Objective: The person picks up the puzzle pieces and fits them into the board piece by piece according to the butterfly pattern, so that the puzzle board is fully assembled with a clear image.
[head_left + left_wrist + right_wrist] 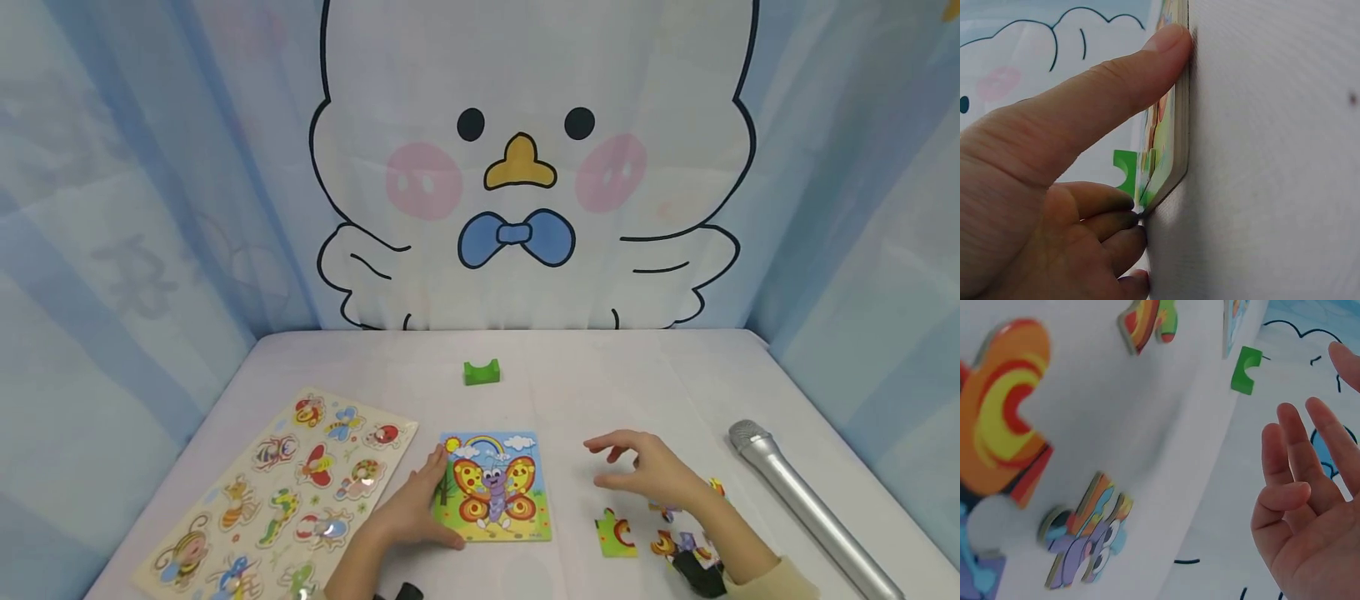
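Note:
A square puzzle board (495,487) with a butterfly under a rainbow lies at the middle of the table. My left hand (408,510) grips its left side, thumb on the near edge and fingers along the left edge. In the left wrist view the thumb (1129,75) presses the board's edge. My right hand (654,471) is held above the table to the right, fingers spread and holding nothing. Below it lies a loose green puzzle piece (617,535) with a red and orange curve. More loose pieces (1088,540) lie near the right wrist, partly hidden by the forearm in the head view.
A wooden board of insect pictures (300,479) lies slanted at the left. A small green notched block (482,372) stands toward the back. At the right lies a silver microphone (813,504). A printed curtain (525,292) hangs behind the table.

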### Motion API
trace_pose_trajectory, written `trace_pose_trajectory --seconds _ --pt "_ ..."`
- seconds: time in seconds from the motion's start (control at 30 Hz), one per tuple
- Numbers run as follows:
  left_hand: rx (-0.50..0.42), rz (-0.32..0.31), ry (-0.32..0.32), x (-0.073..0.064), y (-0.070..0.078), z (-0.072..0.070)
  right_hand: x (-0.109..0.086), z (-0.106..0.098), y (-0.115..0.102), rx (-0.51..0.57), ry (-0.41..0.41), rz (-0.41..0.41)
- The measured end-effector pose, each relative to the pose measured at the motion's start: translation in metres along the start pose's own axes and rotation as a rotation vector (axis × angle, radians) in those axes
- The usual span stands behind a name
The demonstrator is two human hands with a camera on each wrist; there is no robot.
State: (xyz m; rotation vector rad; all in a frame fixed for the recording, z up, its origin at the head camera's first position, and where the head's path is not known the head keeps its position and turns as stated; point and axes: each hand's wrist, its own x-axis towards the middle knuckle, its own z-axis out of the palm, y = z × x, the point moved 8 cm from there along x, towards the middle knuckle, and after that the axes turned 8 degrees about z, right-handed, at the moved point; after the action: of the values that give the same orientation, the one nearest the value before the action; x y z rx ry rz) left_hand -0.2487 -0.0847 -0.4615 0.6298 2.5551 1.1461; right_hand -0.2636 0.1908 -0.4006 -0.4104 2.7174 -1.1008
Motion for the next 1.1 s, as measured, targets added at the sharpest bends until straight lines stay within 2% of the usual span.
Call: trace_pose_trajectory --seconds 0.3,0.7,0.87,1.1 --pt "0.001 -0.007 0.000 0.000 0.000 0.000 -0.021 -0.023 0.030 -0.018 0.024 0.041" --pt "-0.001 -0.022 0.004 0.000 -0.002 0.000 -0.033 -0.028 0.075 -0.081 -0.005 0.211" --pt "-0.006 -0.026 0.002 0.000 -0.002 0.001 -0.035 -0.028 0.085 -0.096 -0.024 0.243" --pt "0.001 -0.025 -0.001 0.000 -0.002 0.001 -0.037 -0.027 0.085 -0.167 -0.020 0.220"
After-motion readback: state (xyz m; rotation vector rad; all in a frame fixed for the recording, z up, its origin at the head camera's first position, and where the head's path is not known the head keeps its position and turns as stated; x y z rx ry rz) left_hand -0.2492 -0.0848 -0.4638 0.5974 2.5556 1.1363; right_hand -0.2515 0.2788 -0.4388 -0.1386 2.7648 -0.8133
